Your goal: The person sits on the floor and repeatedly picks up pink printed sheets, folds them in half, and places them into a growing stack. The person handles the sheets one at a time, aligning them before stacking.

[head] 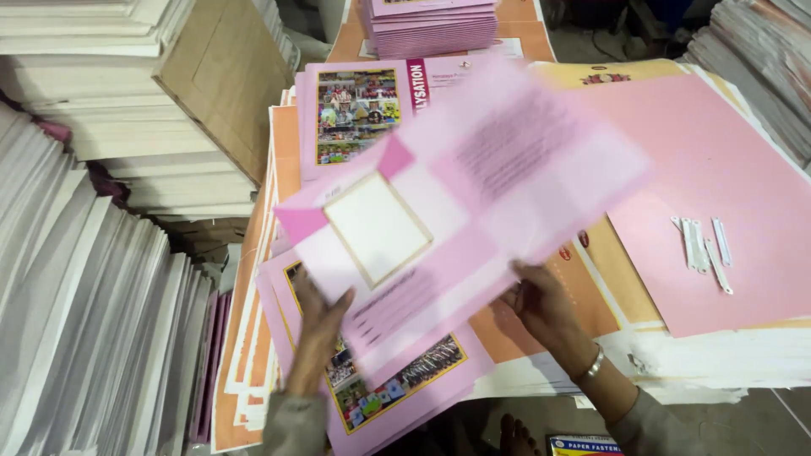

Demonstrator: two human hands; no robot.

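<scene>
Both of your hands are closed on the same item: a large pink printed sheet (456, 211), held above the work surface and tilted, its far end blurred with motion. Your left hand (319, 325) pinches the sheet at its lower left corner, fingers pressed up against the underside, thumb side hidden behind the paper. Your right hand (541, 308) grips the lower right edge, fingers curled under it; a metal bracelet (592, 366) sits on that wrist.

The sheet lies between the two grips and extends away from you, up and to the right. It shows a white rectangular panel (377, 226) with a thin tan border near your left hand, and blocks of dark print (too blurred to make out) toward the far end.

Directly beneath the held sheet lies a stack of pink covers (397, 380) with a photo collage showing at the near edge, just beside your left forearm. A second pink cover with a photo collage (356, 114) lies beyond, partly hidden by the raised sheet. To your right, a plain pink sheet (726, 186) rests on an orange-and-white pile, and on it lie several white fastener strips (701, 249), well apart from your right hand. Tall stacks of white paper (93, 321) stand to your left, with a brown board (221, 76) leaning on them. More pink booklets (431, 25) are stacked at the far end.
</scene>
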